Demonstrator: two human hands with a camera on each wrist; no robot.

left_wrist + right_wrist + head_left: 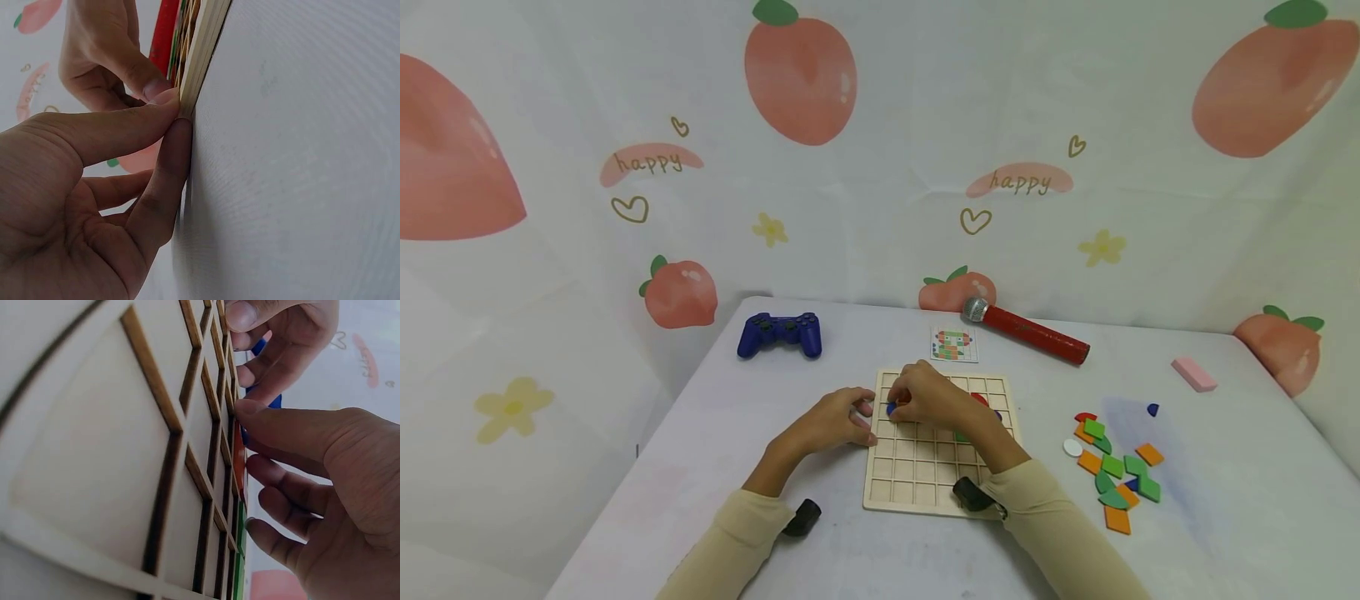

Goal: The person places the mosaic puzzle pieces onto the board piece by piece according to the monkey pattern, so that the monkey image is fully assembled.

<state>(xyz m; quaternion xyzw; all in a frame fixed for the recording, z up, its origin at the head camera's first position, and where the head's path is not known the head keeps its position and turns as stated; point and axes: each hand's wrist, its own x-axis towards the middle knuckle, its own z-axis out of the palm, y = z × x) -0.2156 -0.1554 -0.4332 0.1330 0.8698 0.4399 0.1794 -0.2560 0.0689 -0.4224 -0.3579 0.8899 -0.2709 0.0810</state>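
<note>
Blue piece [891,408] is seen, in the head view, just left of the middle of the frame, at the left end of an upper row of the wooden grid board [904,471]. It appears to be pinched between the thumb and finger of the right hand [928,396], which is stretched over the board from the lower right, so that the piece lies at the left of that hand. Its long axis, if it has one, is hidden by the fingertips. By the left hand [835,418] the board's left edge is touched, with thumb and fingers parted and nothing lifted; the piece is just to the right of them, yet the right hand is nearer, being at it. Well apart, at the right of the frame, loose pieces [1112,466] are scattered on the tabletop [842,558]. In the left wrist view, the board's edge is met by the left thumb and index finger near the upper middle, and the right hand is shown above them, at the upper left. In the right wrist view, a sliver of blue is shown at the right thumb's tip, right of centre; whether the piece is seated in its cell cannot be told.
</note>
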